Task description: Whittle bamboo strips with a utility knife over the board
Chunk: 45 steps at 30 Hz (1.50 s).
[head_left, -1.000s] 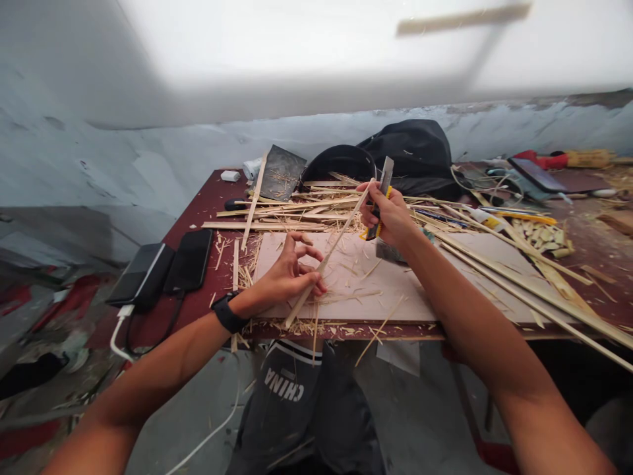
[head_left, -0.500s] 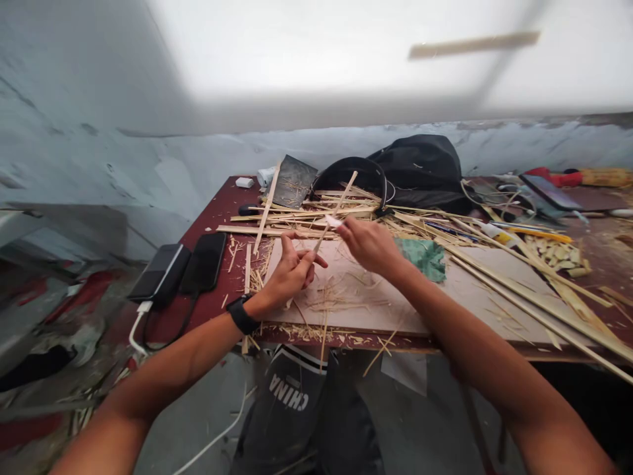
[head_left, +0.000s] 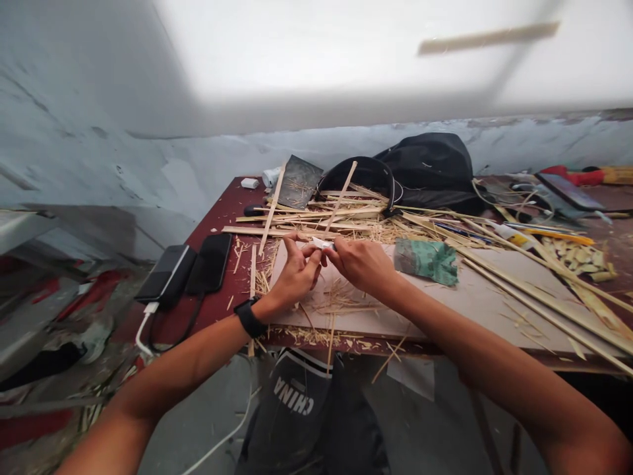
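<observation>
My left hand [head_left: 295, 270] is closed in a pinch on the lower end of a thin bamboo strip [head_left: 342, 195], which slants up and away over the pile. My right hand [head_left: 363, 262] grips a small white folded piece [head_left: 322, 244] and presses it against the strip, close to my left fingertips. What the white piece is I cannot make out; the fingers cover part of it. Below both hands lies a pale board [head_left: 366, 320] scattered with fine shavings. A crumpled green sheet [head_left: 428, 261] rests on the board beside my right wrist.
Many bamboo strips [head_left: 306, 214] are heaped behind the board, with long ones [head_left: 524, 290] crossing its right side. A phone [head_left: 210, 262] and a power bank [head_left: 165, 274] sit at left. At the back is a black bag [head_left: 428, 171]; cut bamboo pieces [head_left: 578, 257] lie at right.
My right hand has drawn the white piece down along the strip toward my left hand, so the two hands are now almost touching. The view has shifted slightly.
</observation>
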{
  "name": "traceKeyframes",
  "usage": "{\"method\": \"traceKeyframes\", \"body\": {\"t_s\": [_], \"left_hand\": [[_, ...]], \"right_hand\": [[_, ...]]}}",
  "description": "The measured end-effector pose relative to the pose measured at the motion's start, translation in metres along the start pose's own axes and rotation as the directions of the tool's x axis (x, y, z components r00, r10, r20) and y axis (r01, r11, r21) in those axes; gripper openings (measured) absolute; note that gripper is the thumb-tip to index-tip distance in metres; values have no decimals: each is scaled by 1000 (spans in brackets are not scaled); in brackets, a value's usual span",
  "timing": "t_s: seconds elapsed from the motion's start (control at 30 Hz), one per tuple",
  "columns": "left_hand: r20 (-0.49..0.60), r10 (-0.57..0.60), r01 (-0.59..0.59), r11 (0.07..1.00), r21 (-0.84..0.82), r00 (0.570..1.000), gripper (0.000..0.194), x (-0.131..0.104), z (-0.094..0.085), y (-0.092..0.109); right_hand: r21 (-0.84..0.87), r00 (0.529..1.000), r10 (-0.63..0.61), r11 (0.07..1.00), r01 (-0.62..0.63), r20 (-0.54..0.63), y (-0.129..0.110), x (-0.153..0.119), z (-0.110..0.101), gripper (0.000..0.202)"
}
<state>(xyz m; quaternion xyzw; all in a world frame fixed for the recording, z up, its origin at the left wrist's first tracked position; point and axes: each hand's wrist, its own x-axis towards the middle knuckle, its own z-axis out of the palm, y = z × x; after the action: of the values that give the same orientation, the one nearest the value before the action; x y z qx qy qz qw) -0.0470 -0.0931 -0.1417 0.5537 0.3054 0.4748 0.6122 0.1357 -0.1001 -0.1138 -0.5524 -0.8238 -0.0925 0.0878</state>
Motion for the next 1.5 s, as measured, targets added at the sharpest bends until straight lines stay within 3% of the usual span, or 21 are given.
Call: {"method": "traceKeyframes", "body": {"t_s": [0.17, 0.27, 0.33, 0.4, 0.47, 0.57, 0.63, 0.77, 1.0, 1.13, 1.4, 1.5], "left_hand": [[-63, 102, -88, 977, 197, 993, 38, -2, -1, -5], [-87, 214, -179, 936, 303, 973, 33, -7, -3, -6], [-98, 274, -228, 915, 334, 957, 31, -11, -4, -6], [-96, 293, -248, 912, 327, 951, 29, -12, -4, -4], [-79, 273, -238, 923, 302, 959, 29, -11, -3, -3], [-70, 218, -193, 947, 256, 974, 32, -8, -2, -2], [-73, 167, -148, 966, 211, 983, 32, -7, -2, -1], [-39, 97, -92, 990, 106, 995, 38, -7, -3, 4], [48, -14, 17, 998, -65, 999, 44, -9, 2, 10], [144, -84, 104, 985, -136, 986, 40, -13, 4, 11], [223, -149, 176, 979, -104, 963, 36, -16, 2, 16], [238, -141, 158, 986, -55, 961, 35, -21, 1, 14]], "right_hand": [[-34, 996, 92, 995, -92, 4, 0, 2, -2, 59], [-76, 963, 266, 960, -269, -43, 35, 5, -8, 61], [-128, 898, 429, 889, -439, -101, 64, 7, -13, 63], [-119, 852, 496, 848, -517, -167, 84, 7, -16, 66], [-71, 879, 449, 883, -465, -162, 84, 7, -16, 66], [37, 952, 278, 960, -276, -124, 62, 9, -11, 62], [98, 978, 174, 982, -163, -118, 45, 10, -8, 60], [167, 990, 33, 986, -10, -137, 37, 9, -1, 60], [224, 978, -103, 964, 143, -182, 41, 6, 10, 62], [200, 980, -99, 971, 134, -174, 36, 6, 9, 67], [47, 984, 68, 997, -61, -163, 47, 13, -3, 71], [49, 944, 263, 965, -258, -198, 75, 19, -6, 71]]}}
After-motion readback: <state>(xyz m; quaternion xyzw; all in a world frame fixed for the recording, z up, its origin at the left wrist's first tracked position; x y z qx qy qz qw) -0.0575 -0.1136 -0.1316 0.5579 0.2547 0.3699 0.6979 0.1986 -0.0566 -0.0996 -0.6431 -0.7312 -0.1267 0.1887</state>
